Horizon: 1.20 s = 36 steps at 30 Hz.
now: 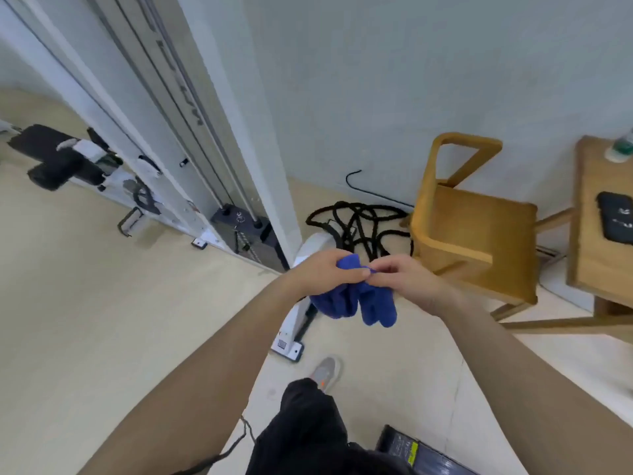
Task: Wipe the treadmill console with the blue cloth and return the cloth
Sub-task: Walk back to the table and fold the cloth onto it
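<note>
Open floor lies to the left of the hands. Ahead, a white machine frame rises against the wall. A tangle of black rope covers the floor beside it. To the right, a wooden chair stands close, touching a wooden surface.

We note both hands meeting at centre, left hand and right hand each gripping the cloth, which hangs below them above the floor. Behind the hands, a coil of rope lies on the floor against the wall. Left of it stands the cable machine. Right of the rope sits a chair; further right, a bench carrying a phone and a bottle. A shoe is on the floor below the cloth.
</note>
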Available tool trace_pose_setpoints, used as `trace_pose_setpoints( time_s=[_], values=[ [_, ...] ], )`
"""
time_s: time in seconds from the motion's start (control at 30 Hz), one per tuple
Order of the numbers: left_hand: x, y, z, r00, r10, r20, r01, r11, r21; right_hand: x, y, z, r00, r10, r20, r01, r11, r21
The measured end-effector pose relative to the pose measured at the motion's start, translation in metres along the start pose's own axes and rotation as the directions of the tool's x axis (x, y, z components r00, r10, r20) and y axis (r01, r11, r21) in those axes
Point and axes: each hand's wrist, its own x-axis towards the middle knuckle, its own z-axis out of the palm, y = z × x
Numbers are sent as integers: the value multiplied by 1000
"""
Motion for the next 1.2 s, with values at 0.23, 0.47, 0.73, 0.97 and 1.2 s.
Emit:
trace_pose_setpoints(
  time_s=[0.23,0.47,0.73,0.97,1.2],
  values=[
    [164,91,4,946,164,280,-214,964,158,-39,37,-135,902,128,-413,-129,991,25],
    [275,182,62,760,231,608,-358,929,94,-116,62,-215,724,337,-602,-250,941,227],
    [326,276,191,684,253,684,-375,926,32,-214,102,-243,431,469,-771,60,837,543],
    [340,349,321,829,216,516,-265,964,22,-304,151,-293,244,557,-794,289,739,608],
    [304,427,440,892,203,403,-201,978,-48,-373,171,-358,267,582,-768,381,668,639]
  ],
)
